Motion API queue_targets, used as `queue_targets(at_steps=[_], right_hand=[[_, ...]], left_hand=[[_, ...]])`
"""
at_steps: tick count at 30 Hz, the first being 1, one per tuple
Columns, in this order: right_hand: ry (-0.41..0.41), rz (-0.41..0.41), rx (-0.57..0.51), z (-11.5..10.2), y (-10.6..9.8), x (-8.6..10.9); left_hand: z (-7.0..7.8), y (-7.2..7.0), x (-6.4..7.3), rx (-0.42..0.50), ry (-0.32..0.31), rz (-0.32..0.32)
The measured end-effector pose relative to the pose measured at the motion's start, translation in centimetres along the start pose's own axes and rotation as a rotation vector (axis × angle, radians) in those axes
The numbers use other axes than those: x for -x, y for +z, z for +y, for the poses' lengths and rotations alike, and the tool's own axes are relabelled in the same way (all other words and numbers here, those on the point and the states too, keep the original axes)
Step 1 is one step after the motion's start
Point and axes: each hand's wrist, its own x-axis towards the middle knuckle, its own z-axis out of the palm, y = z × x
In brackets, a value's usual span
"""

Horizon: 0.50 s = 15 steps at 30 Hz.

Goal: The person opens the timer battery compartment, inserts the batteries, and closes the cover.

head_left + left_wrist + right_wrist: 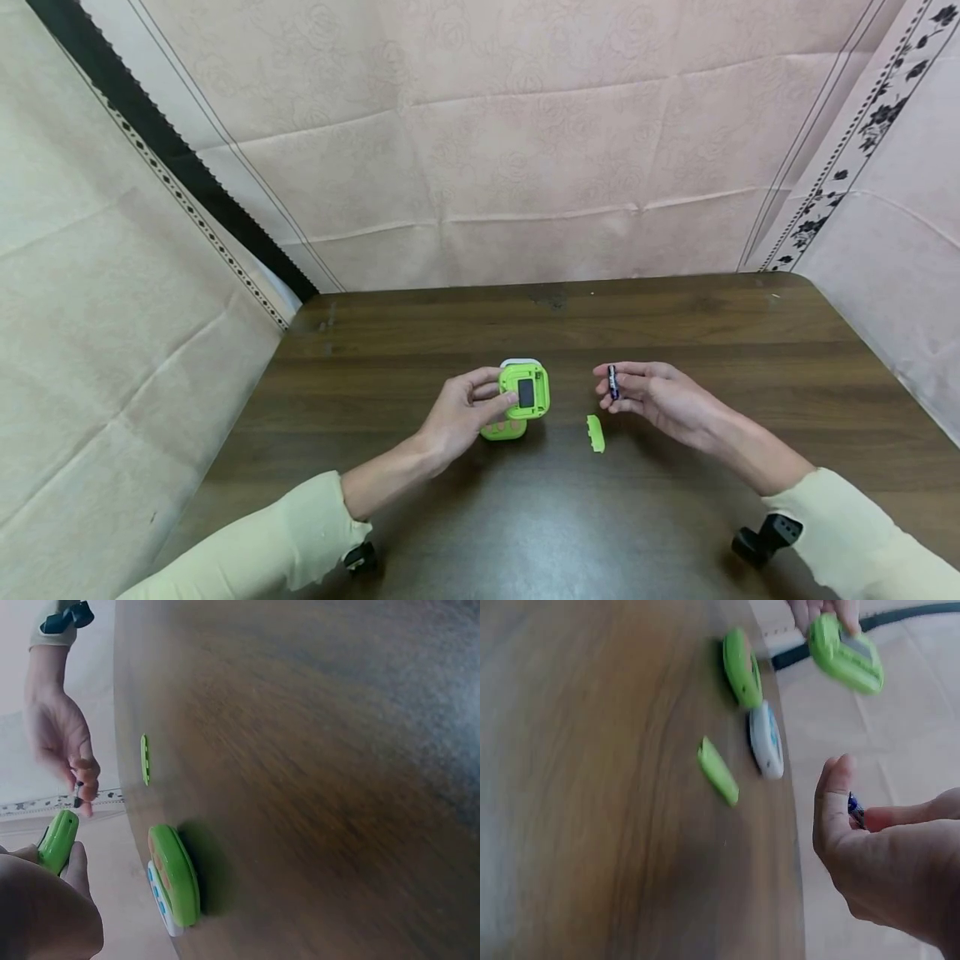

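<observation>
My left hand holds a rounded lime-green plastic device above the table, thumb on the face with a dark rectangle. Opposite it, my right hand pinches a small dark cylindrical battery between thumb and fingers, in the air and apart from the device. In the right wrist view, fingers partly cover the battery. On the tabletop between the hands lies a narrow lime-green cover. Below the left hand rests a second green device, partly hidden from the head camera.
A white device with blue marks lies beside the second green one on the dark wooden table. Pale cloth hangs behind the table's far edge and along both sides.
</observation>
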Motion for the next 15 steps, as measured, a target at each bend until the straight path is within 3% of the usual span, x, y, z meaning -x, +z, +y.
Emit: queue_targets(at_steps=[8, 15], right_hand=[[-0.080, 0.030, 0.035, -0.5, 2.4, 0.7], [-0.095, 0.086, 0.032, -0.9, 4.0, 1.0]], left_hand=[[-0.1, -0.2, -0.2, -0.009, -0.004, 0.008], [-0.1, -0.3, -0.3, -0.029, 0.001, 0.018]])
